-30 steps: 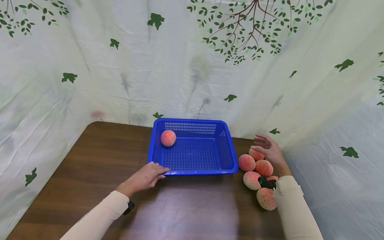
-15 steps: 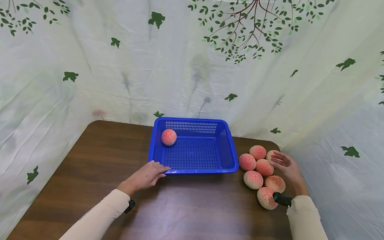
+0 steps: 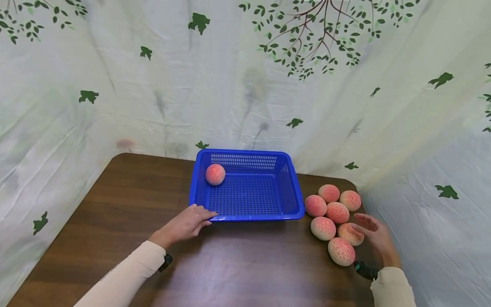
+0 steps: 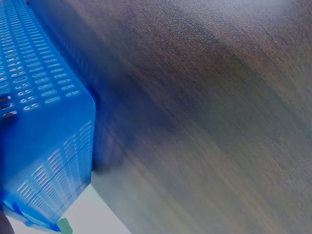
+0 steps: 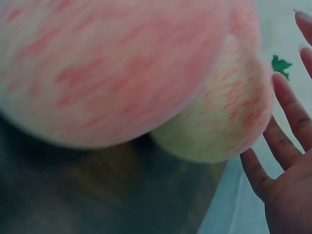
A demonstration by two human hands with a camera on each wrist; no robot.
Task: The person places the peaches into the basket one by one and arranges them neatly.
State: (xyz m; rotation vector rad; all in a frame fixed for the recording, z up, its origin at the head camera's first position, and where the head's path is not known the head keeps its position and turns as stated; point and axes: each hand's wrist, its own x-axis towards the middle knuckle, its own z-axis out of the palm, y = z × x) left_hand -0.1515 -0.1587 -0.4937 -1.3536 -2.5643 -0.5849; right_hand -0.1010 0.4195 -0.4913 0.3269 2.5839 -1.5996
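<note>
My left hand (image 3: 186, 226) grips the near rim of a blue plastic basket (image 3: 245, 218) close to its left corner. One peach (image 3: 215, 175) sits in the basket's far left part. The left wrist view shows the basket's slotted wall (image 4: 53, 122), with only bits of the hand at the left edge. On the right, my right hand (image 3: 377, 238) is beside a reddish peach (image 3: 350, 234), fingers spread and loosely bent, holding nothing. In the right wrist view its fingertips are close to a peach (image 5: 219, 107); contact is unclear. A nearer peach (image 5: 107, 68) fills the upper left.
Several more peaches cluster right of the basket, among them a back peach (image 3: 328, 193), a far right peach (image 3: 350, 201) and a front peach (image 3: 341, 251). The brown table (image 3: 126, 196) meets a patterned cloth backdrop (image 3: 230, 85) behind and along both sides.
My right hand has moved from the back of the peach cluster toward me and right, uncovering the far peaches. The left hand stays on the rim; the basket looks unmoved.
</note>
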